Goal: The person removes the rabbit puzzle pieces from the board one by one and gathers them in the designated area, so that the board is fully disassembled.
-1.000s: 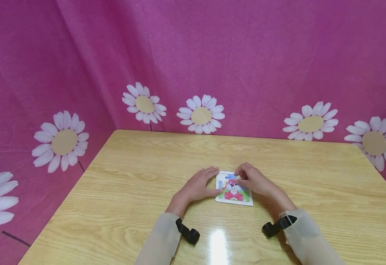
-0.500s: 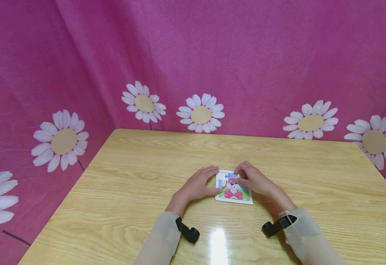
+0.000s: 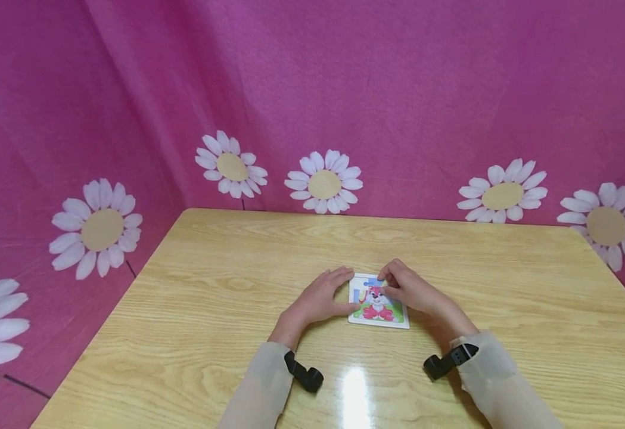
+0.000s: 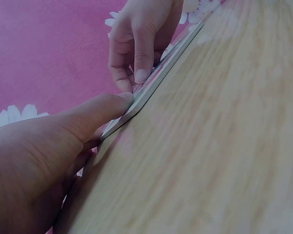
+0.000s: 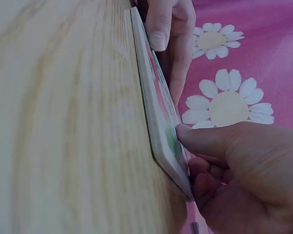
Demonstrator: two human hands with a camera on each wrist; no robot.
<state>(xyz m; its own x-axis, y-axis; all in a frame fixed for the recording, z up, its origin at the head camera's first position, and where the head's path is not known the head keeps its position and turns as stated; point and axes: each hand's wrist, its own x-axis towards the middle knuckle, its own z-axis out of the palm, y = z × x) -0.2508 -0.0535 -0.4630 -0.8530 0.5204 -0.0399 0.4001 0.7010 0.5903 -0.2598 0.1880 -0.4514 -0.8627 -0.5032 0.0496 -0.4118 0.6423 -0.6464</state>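
On the desk (image 3: 226, 268), left hand (image 3: 320, 301) has its grip spread along the puzzle (image 3: 379, 311); right hand (image 3: 411, 291) hides its far-right corner, can't tell if that grip's pinching.

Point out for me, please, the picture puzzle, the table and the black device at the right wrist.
Picture puzzle (image 3: 378, 305): head view, near the middle of its printed face.
Table (image 3: 226, 280): head view, bare wood on the left side.
Black device at the right wrist (image 3: 457, 357): head view, middle of its body.
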